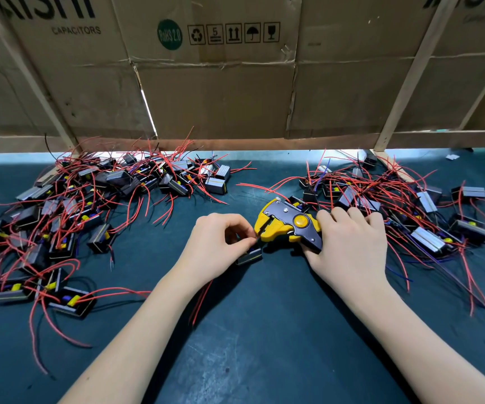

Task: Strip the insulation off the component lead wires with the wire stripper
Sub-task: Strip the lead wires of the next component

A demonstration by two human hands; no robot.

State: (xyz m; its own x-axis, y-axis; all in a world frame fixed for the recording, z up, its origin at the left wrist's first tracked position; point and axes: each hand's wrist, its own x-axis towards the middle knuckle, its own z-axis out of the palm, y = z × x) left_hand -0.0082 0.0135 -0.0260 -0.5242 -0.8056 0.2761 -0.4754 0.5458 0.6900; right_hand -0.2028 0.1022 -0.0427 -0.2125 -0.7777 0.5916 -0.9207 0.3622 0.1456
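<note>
Head view: left hand (pixel 216 243) pinching lead into wire stripper (pixel 289 225) mouth; right hand (pixel 349 243) clamped on handles, ready to squeeze.

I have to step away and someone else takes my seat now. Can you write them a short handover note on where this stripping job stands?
Left hand: pinches a wire at the stripper's mouth, with its component on the mat just below.
Right hand: grips the stripper by its handles, low over the mat.
Piles: one pile of components on the left, another pile on the right. Which one is finished cannot be told.
Done: wire brought to the stripper.
Left: squeeze, strip this lead, then carry on with the rest.
</note>
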